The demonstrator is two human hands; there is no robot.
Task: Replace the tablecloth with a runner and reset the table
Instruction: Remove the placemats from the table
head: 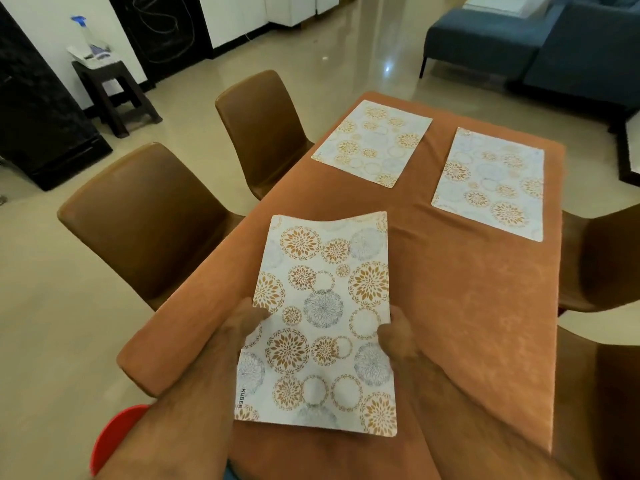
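I've got a white rectangular placemat printed with gold and grey flower circles point(320, 323) pinched between both hands, held over the near left part of the table. My left hand point(242, 323) clamps its left edge, thumb on top, and my right hand point(394, 336) clamps the right edge the same way. The mat's far edge sags in a shallow curve, and black lettering runs along its near left edge. I can't tell if the near end touches the cloth.

Under it, an orange-brown textured tablecloth point(460, 289) covers the whole table and drapes over the near left corner, with a soft crease running across the middle. Two matching patterned placemats lie flat at the far end: one on the far left point(372, 142), one on the far right point(490, 183), apart from each other with cloth showing between them.

Two brown moulded chairs stand along the left side, one near point(145, 220) and one far point(261, 126), and another brown chair point(602, 258) is tucked in on the right. Something red and rounded point(114, 434) shows at the near left by my forearm.

Round the room: glossy beige floor point(311, 64), a dark small stool point(110, 91) by the far left wall with a blue-topped spray bottle point(85, 32) on it, and a blue sofa point(540, 43) far right.
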